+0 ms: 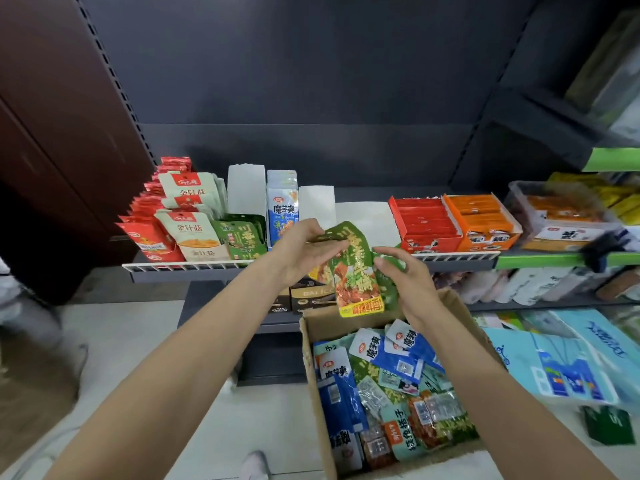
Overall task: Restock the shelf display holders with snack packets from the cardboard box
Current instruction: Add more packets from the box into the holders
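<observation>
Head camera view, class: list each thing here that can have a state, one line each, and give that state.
Green snack packet: held in the air between both hands, above the box.
Left hand: pinches the packet's top edge.
Right hand: fingers on the packet's right edge.
Cardboard box: open, packets loose inside.
Green packet holder: partly stocked.
White holder: looks empty.
Red carton: open, full.
Orange carton: open, full.

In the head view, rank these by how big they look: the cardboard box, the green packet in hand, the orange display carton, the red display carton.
Largest to smallest:
1. cardboard box, though it sits nearest the camera
2. green packet
3. orange display carton and red display carton: too alike to rank
</observation>
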